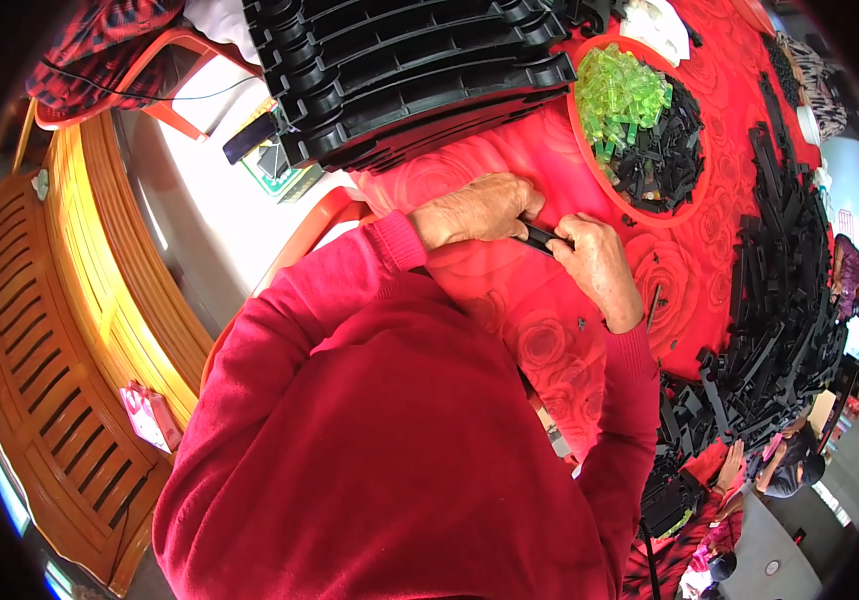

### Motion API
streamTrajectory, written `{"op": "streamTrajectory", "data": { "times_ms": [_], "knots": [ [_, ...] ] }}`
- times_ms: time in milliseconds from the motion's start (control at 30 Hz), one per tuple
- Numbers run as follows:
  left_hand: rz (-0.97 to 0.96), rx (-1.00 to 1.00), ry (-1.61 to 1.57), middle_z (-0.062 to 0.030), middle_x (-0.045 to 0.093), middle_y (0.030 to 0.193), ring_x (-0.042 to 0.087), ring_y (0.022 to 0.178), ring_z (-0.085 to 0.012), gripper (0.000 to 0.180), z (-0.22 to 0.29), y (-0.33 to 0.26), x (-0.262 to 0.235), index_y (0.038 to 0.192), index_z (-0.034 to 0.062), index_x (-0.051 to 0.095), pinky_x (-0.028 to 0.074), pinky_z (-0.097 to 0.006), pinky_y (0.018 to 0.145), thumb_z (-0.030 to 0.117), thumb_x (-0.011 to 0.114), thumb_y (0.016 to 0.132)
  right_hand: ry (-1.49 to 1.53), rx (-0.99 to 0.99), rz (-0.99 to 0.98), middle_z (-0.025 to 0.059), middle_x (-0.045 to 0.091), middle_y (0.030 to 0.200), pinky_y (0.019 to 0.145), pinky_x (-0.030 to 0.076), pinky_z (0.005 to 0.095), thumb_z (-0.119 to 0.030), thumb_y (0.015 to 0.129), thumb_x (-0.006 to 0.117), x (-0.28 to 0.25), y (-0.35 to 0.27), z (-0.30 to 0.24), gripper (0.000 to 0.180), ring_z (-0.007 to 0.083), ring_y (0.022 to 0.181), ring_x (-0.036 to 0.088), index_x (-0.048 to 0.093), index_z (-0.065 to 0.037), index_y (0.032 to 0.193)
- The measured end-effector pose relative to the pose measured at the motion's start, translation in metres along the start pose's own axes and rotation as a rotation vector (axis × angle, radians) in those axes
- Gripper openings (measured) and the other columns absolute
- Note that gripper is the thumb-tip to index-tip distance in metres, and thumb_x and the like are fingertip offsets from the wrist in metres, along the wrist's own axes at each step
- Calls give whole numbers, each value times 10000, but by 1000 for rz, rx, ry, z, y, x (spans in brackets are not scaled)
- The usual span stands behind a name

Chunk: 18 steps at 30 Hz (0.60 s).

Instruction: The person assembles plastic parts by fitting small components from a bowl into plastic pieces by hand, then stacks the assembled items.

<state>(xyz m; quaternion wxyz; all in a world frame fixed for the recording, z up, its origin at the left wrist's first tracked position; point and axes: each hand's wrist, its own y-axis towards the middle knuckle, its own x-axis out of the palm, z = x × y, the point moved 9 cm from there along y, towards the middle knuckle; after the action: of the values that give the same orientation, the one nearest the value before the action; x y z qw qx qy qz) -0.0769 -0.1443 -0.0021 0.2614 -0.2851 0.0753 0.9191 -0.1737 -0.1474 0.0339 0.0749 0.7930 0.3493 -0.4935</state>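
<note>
Between my two hands, over the red rose-patterned tablecloth (550, 340), is a short black plastic part (538, 239). My left hand (480, 210) is closed on its left end, fingers curled. My right hand (598, 262) pinches the other end with thumb and fingers. Much of the part is hidden by my fingers, so its full shape does not show. Just beyond my right hand stands a round red tray (707, 190) with bright green translucent pieces (622, 95) and small black pieces (662, 160) in it.
Long ridged black plastic parts (420, 70) are stacked high beyond my left hand. A large heap of black strips (775, 290) covers the table's right side. Other people's hands (730, 465) are at the lower right. A slatted wooden bench (50, 370) stands at left.
</note>
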Motion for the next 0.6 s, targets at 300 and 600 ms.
{"op": "streamTrajectory", "data": {
  "times_ms": [300, 600],
  "knots": [
    [106, 11, 107, -112, 579, 760, 591, 770, -327, 208, 11, -5, -7, 759, 32, 561, 462, -438, 659, 142, 728, 701, 105, 24, 111, 178, 592, 777, 662, 470, 448, -57, 716, 688, -2, -4, 11, 172, 361, 758, 603, 553, 23, 787],
    [121, -320, 301, -83, 617, 762, 628, 781, -313, 311, 7, 0, -4, 705, 78, 573, 496, -450, 632, 321, 762, 661, 287, 81, 199, 160, 583, 718, 703, 476, 448, -5, 692, 684, 1, -6, 21, 157, 359, 702, 586, 535, 14, 739]
  ]
}}
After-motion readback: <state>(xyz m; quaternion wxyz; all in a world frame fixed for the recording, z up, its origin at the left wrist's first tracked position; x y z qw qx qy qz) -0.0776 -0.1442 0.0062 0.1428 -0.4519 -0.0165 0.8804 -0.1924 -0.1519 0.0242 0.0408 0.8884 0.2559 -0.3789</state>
